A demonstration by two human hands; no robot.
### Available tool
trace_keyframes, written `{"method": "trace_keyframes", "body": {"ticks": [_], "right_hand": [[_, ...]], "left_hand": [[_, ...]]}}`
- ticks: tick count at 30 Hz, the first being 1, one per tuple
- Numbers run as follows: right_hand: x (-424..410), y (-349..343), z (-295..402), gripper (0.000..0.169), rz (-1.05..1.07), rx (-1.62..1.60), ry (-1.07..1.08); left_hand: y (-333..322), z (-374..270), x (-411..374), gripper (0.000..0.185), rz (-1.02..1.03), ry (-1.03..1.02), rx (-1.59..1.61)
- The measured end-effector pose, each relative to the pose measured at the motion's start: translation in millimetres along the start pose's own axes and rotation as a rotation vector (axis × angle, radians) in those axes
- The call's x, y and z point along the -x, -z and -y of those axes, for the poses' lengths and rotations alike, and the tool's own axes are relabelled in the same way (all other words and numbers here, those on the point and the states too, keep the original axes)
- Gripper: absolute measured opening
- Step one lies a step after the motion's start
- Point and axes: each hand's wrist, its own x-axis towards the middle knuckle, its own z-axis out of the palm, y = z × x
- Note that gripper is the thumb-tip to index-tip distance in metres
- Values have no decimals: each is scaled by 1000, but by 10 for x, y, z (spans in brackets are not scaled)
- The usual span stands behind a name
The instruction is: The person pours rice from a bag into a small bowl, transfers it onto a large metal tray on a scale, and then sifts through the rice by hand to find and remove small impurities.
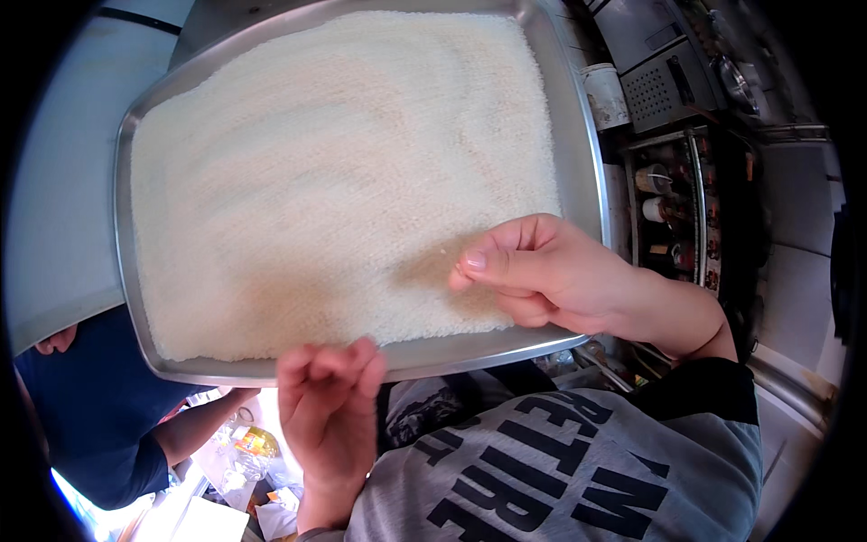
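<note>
A large metal tray (576, 162) lies before me, covered by a broad layer of white grains (352, 169) that look like uncooked rice. Shallow ridges curve across their surface. Above the tray's near right part is my right hand (542, 274), thumb and forefinger pinched together. A single pale grain shows just left of these fingertips; whether something tiny is pinched between them cannot be made out. My left hand (330, 400) is at the near rim, slightly blurred, palm up with fingers loosely curled and nothing visible in it.
At the left stands another person in a dark shirt (101, 406), partly behind a pale panel (74, 169). A bottle of yellow liquid (256, 442) sits among clutter below. On the right are a white bucket (605, 96) and a metal rack (698, 203) holding several containers.
</note>
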Motion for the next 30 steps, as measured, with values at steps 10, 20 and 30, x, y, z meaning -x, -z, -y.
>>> {"method": "trace_keyframes", "body": {"ticks": [10, 20, 30], "right_hand": [[129, -229, -24, 34, 91, -135, 3], [124, -281, -2, 37, 117, -203, -57], [74, -314, -27, 35, 143, -273, -52]], "left_hand": [[-75, -42, -81, 42, 99, 63, 193], [-58, -31, -78, 40, 69, 141, 194], [-27, -35, -73, 40, 93, 191, 219]]}}
